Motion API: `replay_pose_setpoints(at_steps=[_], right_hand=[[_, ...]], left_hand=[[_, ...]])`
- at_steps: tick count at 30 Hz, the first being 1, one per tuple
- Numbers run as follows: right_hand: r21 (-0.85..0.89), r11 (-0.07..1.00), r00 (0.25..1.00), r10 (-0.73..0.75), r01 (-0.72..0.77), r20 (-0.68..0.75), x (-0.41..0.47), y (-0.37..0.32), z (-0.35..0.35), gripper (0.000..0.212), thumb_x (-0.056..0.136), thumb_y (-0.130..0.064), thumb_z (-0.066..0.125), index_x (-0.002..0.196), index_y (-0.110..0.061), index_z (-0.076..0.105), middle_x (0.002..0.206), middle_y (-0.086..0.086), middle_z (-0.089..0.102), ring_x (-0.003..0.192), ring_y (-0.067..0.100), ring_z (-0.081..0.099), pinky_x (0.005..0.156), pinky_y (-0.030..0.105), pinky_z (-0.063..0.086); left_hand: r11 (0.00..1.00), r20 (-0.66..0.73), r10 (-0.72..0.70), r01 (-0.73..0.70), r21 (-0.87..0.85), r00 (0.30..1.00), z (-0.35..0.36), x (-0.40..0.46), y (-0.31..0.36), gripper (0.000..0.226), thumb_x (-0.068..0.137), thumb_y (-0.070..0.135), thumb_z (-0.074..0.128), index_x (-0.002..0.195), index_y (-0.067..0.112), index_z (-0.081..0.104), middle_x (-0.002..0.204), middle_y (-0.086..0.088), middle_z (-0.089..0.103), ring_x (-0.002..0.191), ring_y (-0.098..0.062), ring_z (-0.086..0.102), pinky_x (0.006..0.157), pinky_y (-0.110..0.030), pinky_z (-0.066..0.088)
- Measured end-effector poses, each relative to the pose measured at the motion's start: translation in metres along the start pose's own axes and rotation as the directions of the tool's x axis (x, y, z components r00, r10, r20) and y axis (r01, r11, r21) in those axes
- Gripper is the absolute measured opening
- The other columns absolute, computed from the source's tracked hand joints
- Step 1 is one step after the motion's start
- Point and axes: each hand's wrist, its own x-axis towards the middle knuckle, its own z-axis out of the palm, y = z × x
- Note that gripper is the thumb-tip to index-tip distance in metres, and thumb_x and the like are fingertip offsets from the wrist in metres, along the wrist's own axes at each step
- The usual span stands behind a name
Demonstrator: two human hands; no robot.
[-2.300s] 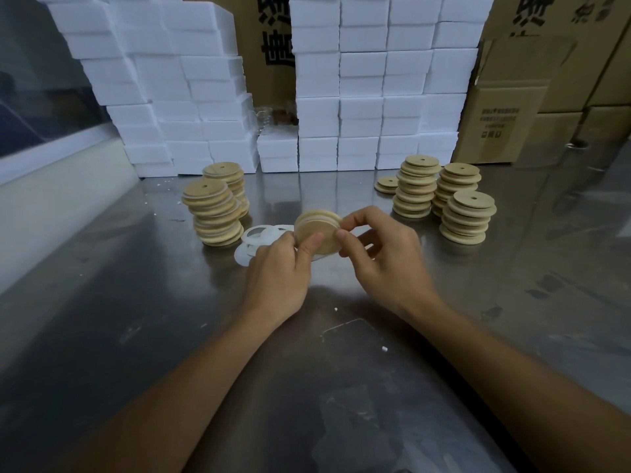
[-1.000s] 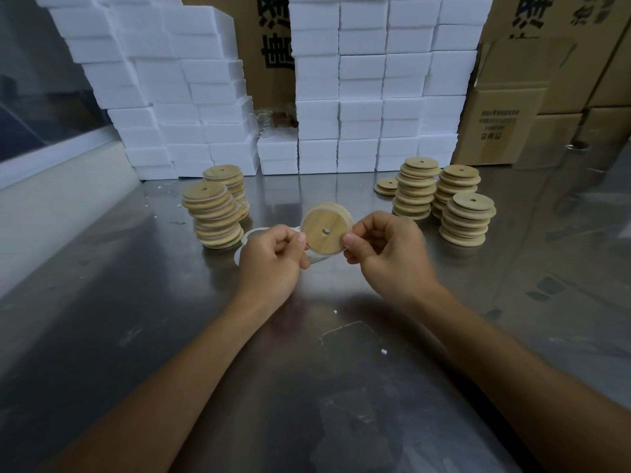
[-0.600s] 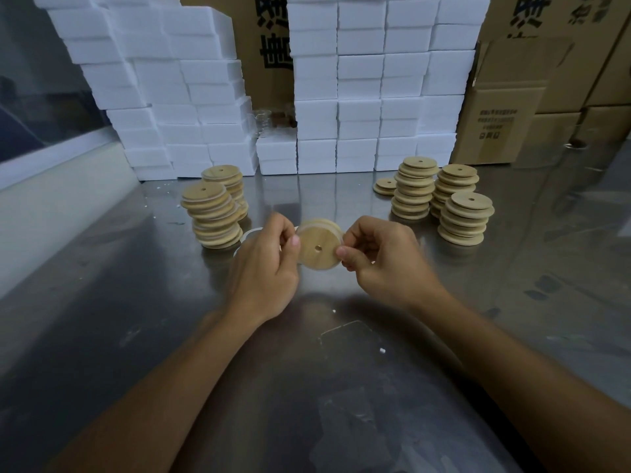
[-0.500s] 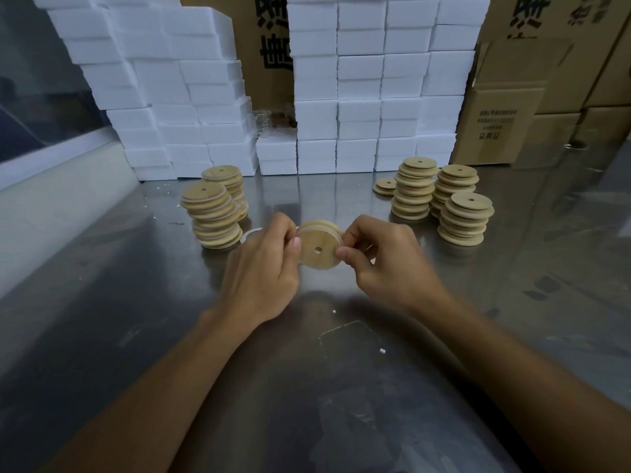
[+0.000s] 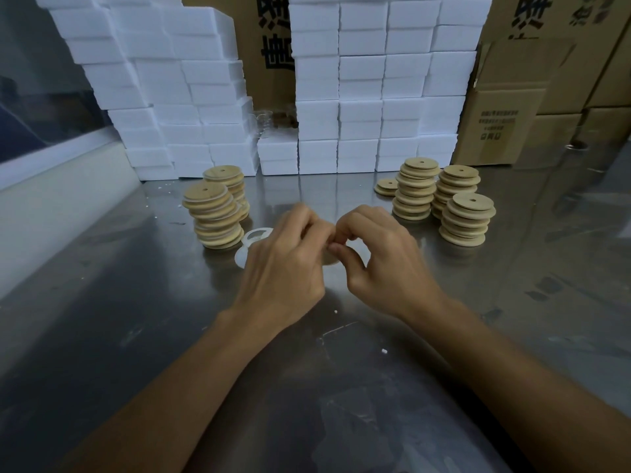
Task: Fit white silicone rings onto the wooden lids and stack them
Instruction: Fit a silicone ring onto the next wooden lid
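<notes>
Steel tabletop (image 5: 136, 336) before white foam boxes (image 5: 362, 97), ringed-looking stacks (image 5: 213, 216) at centre left, bare lids (image 5: 467, 220) at centre right, spare rings (image 5: 254, 237) between, left hand (image 5: 283, 264) and right hand (image 5: 382, 264) curled tight round a mostly hidden lid (image 5: 329, 259) mid-frame, plenty left.

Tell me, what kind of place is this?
Probably a packing or assembly room in a small factory or warehouse. Stacks of wooden lids stand on a steel worktable, with white foam boxes and cardboard cartons piled behind.
</notes>
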Motion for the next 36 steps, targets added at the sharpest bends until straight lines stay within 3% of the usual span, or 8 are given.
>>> replay_pose_setpoints(at_steps=[6, 10, 16, 21, 23, 26, 31, 36], right_hand=[[0.035, 0.999, 1.0, 0.009, -0.008, -0.027, 0.0, 0.002, 0.004, 0.008, 0.09, -0.012, 0.066, 0.086, -0.005, 0.064, 0.088, 0.006, 0.06, 0.082, 0.024, 0.054, 0.071, 0.043, 0.045], [0.118, 0.991, 0.996, 0.072, -0.065, -0.051, 0.0, 0.002, 0.009, 0.009, 0.092, -0.016, 0.067, 0.09, -0.008, 0.064, 0.088, 0.001, 0.061, 0.082, 0.016, 0.057, 0.072, 0.036, 0.048], [0.211, 0.966, 0.981, 0.171, -0.15, -0.086, -0.001, 0.003, 0.012, 0.009, 0.092, -0.018, 0.067, 0.096, -0.011, 0.063, 0.089, -0.005, 0.064, 0.082, 0.009, 0.059, 0.072, 0.031, 0.051], [0.274, 0.941, 0.971, 0.227, -0.199, -0.076, -0.002, 0.003, 0.011, 0.012, 0.092, -0.02, 0.067, 0.1, -0.016, 0.059, 0.09, -0.01, 0.064, 0.081, 0.007, 0.062, 0.07, 0.025, 0.053], [0.279, 0.938, 0.97, 0.233, -0.207, -0.067, -0.003, 0.004, 0.012, 0.012, 0.092, -0.02, 0.067, 0.099, -0.016, 0.059, 0.09, -0.009, 0.065, 0.081, 0.007, 0.063, 0.068, 0.024, 0.053], [0.301, 0.927, 0.963, 0.257, -0.223, -0.08, -0.003, 0.005, 0.013, 0.009, 0.092, -0.019, 0.067, 0.096, -0.017, 0.059, 0.087, -0.009, 0.066, 0.078, 0.008, 0.064, 0.064, 0.024, 0.053], [0.371, 0.87, 0.907, 0.398, -0.326, -0.136, -0.002, 0.013, 0.012, 0.006, 0.093, -0.016, 0.065, 0.09, -0.02, 0.062, 0.081, -0.016, 0.065, 0.073, 0.0, 0.062, 0.059, 0.011, 0.045], [0.423, 0.789, 0.849, 0.523, -0.446, -0.078, -0.003, 0.019, 0.013, 0.006, 0.094, -0.02, 0.064, 0.091, -0.016, 0.066, 0.082, -0.008, 0.068, 0.074, 0.011, 0.065, 0.063, 0.027, 0.052]], left_hand=[[0.989, -0.041, -0.116, 0.111, -0.101, 0.992, 0.005, -0.002, -0.003, 0.003, 0.089, 0.003, 0.056, 0.087, 0.004, 0.058, 0.088, -0.005, 0.053, 0.069, -0.018, 0.05, 0.051, -0.036, 0.044], [0.887, -0.092, -0.369, 0.321, -0.333, 0.925, 0.015, -0.003, -0.007, 0.015, 0.087, -0.003, 0.058, 0.085, 0.011, 0.056, 0.084, 0.002, 0.05, 0.074, -0.003, 0.047, 0.064, -0.014, 0.037], [0.337, 0.22, -0.737, 0.63, -0.699, 0.639, 0.023, -0.001, -0.007, 0.023, 0.099, 0.002, 0.048, 0.083, 0.018, 0.053, 0.061, 0.001, 0.052, 0.045, -0.01, 0.05, 0.049, -0.028, 0.047], [-0.112, 0.424, -0.781, 0.564, -0.818, 0.459, 0.023, 0.006, -0.005, 0.021, 0.101, -0.003, 0.042, 0.084, 0.007, 0.051, 0.072, -0.011, 0.05, 0.046, -0.012, 0.046, 0.044, -0.026, 0.047], [-0.197, 0.474, -0.768, 0.545, -0.815, 0.432, 0.023, 0.007, -0.006, 0.021, 0.101, -0.003, 0.041, 0.085, 0.005, 0.051, 0.074, -0.013, 0.05, 0.049, -0.014, 0.045, 0.045, -0.025, 0.049], [-0.158, 0.486, -0.747, 0.589, -0.793, 0.454, 0.023, 0.005, -0.008, 0.018, 0.101, 0.0, 0.043, 0.087, 0.004, 0.053, 0.072, -0.012, 0.051, 0.049, -0.013, 0.048, 0.047, -0.027, 0.052], [0.192, 0.448, -0.632, 0.687, -0.7, 0.633, 0.021, -0.005, -0.015, 0.016, 0.098, 0.002, 0.052, 0.083, 0.005, 0.058, 0.059, -0.006, 0.06, 0.047, -0.015, 0.051, 0.049, -0.033, 0.055], [0.108, 0.502, -0.619, 0.699, -0.707, 0.604, 0.016, -0.002, -0.014, 0.014, 0.097, 0.005, 0.055, 0.085, 0.001, 0.06, 0.061, -0.009, 0.064, 0.048, -0.016, 0.053, 0.05, -0.033, 0.055]])
